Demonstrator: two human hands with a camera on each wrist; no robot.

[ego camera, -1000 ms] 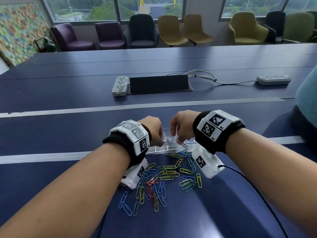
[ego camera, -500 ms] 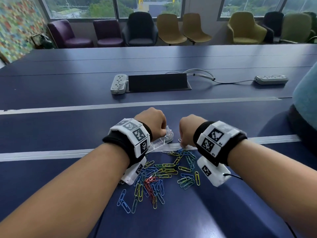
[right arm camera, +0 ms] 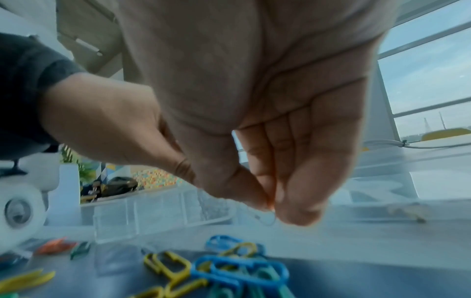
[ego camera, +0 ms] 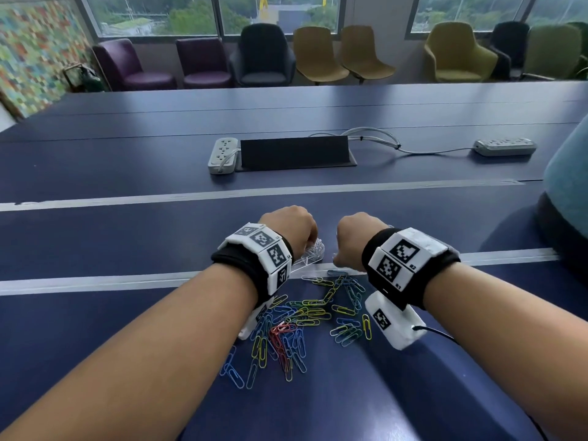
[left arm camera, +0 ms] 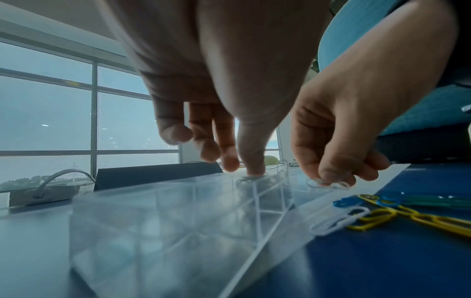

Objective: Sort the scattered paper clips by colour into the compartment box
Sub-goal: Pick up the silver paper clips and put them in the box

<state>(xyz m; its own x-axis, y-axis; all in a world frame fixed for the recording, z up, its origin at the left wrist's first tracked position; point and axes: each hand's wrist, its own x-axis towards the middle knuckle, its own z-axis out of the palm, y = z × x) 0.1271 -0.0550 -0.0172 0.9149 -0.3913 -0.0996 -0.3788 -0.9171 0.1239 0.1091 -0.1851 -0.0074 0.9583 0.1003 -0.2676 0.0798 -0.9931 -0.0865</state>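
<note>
The clear compartment box (ego camera: 310, 254) sits just beyond a pile of coloured paper clips (ego camera: 305, 319) on the blue table. My left hand (ego camera: 291, 230) is over the box, with thumb and forefinger (left arm camera: 242, 169) pinching the rim of a compartment that holds white clips (left arm camera: 244, 180). My right hand (ego camera: 351, 241) is low, just right of the box. Its thumb and fingers (right arm camera: 272, 209) pinch a white paper clip (left arm camera: 328, 184) lying on the grey strip. Blue, yellow and green clips (right arm camera: 229, 268) lie in front of it.
A grey tape line (ego camera: 95, 281) runs across the table under the box. Farther back are a black cable hatch (ego camera: 294, 152) and two power strips (ego camera: 222, 154) (ego camera: 504, 147). A teal chair back (ego camera: 566, 192) stands at the right edge.
My right hand left the box and dropped to the strip on its right, where it now pinches a white clip. My left hand shifted over the box top.
</note>
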